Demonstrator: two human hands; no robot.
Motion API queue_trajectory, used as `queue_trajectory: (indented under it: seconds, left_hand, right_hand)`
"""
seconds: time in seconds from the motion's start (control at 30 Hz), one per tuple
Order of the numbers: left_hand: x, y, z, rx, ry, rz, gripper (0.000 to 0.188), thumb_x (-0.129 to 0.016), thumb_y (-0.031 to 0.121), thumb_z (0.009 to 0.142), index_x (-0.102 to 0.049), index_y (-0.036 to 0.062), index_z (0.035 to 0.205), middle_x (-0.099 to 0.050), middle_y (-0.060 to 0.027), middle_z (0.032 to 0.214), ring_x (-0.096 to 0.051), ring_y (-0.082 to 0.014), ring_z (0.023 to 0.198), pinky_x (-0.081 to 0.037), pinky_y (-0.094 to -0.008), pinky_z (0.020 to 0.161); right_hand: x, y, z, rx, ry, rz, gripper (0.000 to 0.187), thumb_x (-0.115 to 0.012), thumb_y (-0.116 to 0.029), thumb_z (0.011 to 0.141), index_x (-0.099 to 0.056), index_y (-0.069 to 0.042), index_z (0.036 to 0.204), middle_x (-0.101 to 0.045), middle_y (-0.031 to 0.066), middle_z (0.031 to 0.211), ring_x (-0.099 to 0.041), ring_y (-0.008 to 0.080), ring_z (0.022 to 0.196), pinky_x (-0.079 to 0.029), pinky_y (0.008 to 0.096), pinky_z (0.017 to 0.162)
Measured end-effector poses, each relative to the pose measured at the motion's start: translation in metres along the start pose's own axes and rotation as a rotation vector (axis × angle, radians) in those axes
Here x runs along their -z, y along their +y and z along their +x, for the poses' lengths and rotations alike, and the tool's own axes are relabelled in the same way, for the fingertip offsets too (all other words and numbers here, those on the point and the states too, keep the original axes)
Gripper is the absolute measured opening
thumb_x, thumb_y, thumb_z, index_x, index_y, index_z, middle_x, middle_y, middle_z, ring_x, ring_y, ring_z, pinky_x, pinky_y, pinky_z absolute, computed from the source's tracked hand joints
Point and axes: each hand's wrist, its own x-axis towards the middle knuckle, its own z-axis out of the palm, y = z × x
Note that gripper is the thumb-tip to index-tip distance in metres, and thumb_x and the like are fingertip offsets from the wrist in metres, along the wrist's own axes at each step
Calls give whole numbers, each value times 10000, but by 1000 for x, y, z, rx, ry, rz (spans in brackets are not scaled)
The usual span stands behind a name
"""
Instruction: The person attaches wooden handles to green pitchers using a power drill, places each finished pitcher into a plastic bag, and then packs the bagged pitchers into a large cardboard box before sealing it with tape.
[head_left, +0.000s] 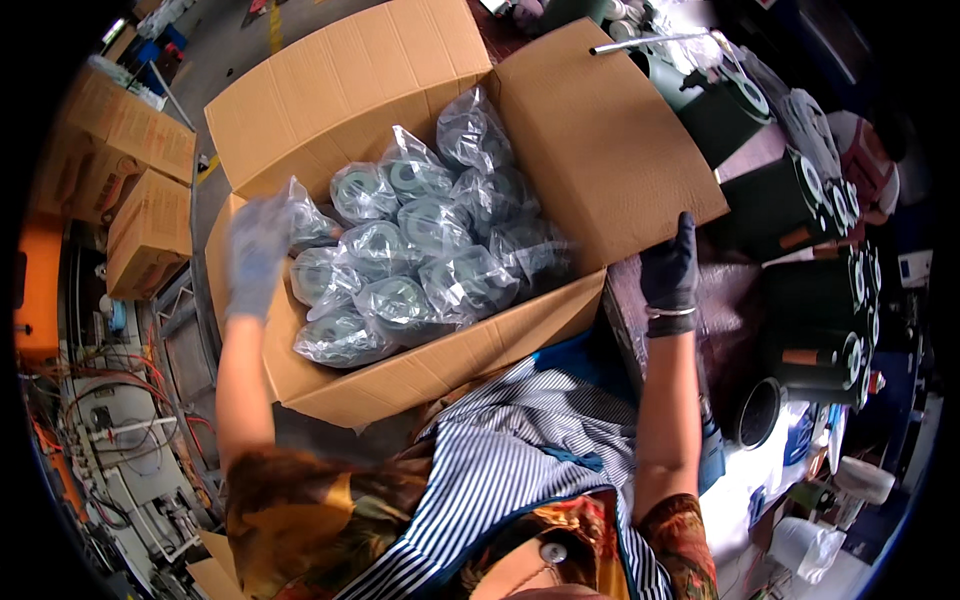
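Note:
A large open cardboard box [440, 375] stands before me. Inside, several dark green cylindrical parts in clear plastic bags [435, 225] are packed side by side, round ends up. My left hand [258, 255], in a grey glove, is smeared by motion at the box's left wall, close to a bagged part [308, 215]; its fingers cannot be made out. My right hand [672, 275], in a dark grey glove with a band at the wrist, is closed on the lower edge of the right box flap [610, 140], with one finger lying over the cardboard.
Green cylinders with pale rims [775, 205] are lined up on a table at the right, with a metal tube [650, 42] near the far ones. Closed cartons [150, 235] are stacked at the left, beyond a machine with cables [125, 420]. Another person [865, 165] is at the far right.

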Motion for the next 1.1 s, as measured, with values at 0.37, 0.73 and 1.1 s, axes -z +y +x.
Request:
queue_trajectory:
  seconds: [0.37, 0.73, 1.1]
  left_hand:
    - [-41, -32, -350, 1571, 275, -193, 458, -536, 305, 987, -572, 36, 1355, -594, -169, 1372, -536, -340, 1285, -375, -488, 1113]
    - [34, 75, -212, -29, -238, -616, 432, -551, 161, 942, -585, 108, 1369, -586, -77, 1407, -477, -287, 1373, -255, -509, 1198]
    - [17, 39, -291, -319, -46, -372, 711, -712, 241, 715, -560, 156, 1404, -360, -171, 1578, -327, -387, 1453, -258, -535, 1199]
  right_hand:
    - [-69, 92, -96, 762, -965, -1994, 768, -642, -611, 810, -567, -132, 1406, -499, 168, 1472, -418, 395, 1379, -235, 583, 1176]
    - [61, 117, -121, 266, 214, -802, 219, -592, -199, 997, -693, -9, 1034, -697, 116, 946, -635, 231, 861, -500, 344, 841]
    - [27, 115, -225, 109, 18, -423, 279, -519, -274, 1051, -627, -37, 1151, -673, 104, 1065, -660, 225, 977, -548, 386, 877]
